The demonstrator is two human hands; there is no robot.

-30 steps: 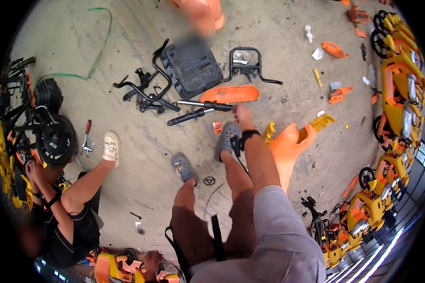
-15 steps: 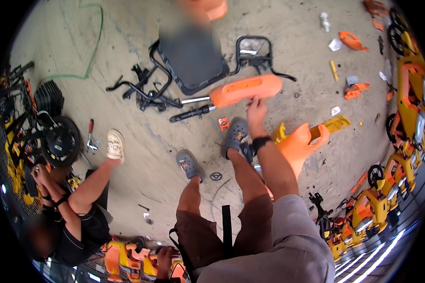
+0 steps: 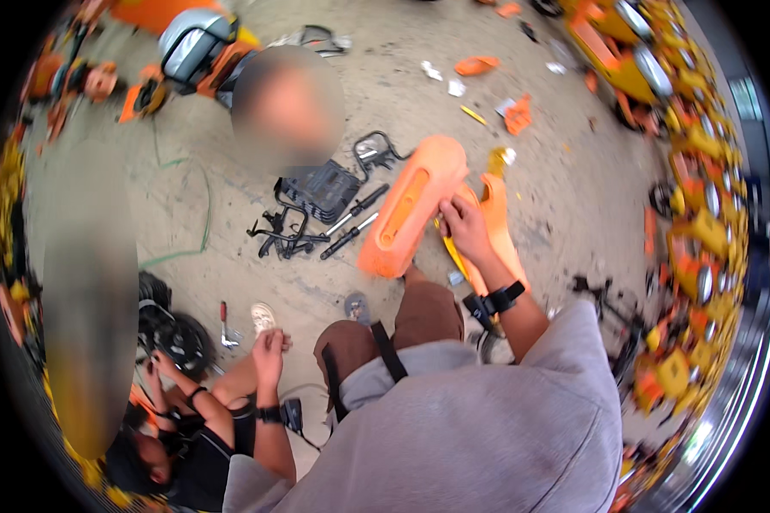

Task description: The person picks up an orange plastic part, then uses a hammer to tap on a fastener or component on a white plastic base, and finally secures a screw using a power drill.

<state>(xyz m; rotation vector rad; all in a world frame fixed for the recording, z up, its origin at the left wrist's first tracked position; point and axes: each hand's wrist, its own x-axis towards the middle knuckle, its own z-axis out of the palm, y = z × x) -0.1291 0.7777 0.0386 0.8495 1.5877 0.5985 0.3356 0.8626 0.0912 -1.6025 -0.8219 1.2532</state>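
My right hand (image 3: pixel 466 229) grips the edge of a long orange plastic panel (image 3: pixel 416 205), with rounded ends and a long recessed slot, held up and tilted above the floor. Just beyond my right hand, a curved orange shell (image 3: pixel 498 209) lies on the floor beside a yellow part (image 3: pixel 455 259), partly hidden by my forearm. My left hand (image 3: pixel 270 349) is raised at the lower left, its fingers curled together, with nothing visible in them. Two black fork tubes with silver rods (image 3: pixel 351 224) lie just left of the panel.
Black tubular frames (image 3: pixel 289 231) and a ribbed black tray (image 3: pixel 323 190) lie ahead. A seated person (image 3: pixel 184 445) works by a black wheel (image 3: pixel 184 342) at left, near a red-handled tool (image 3: pixel 224 325). Yellow-orange scooters (image 3: pixel 689 197) line the right.
The orange panel has come up from near the floor and turned steeper in my right hand. My left hand has risen from the lower edge. The view has shifted, bringing more surroundings into sight.
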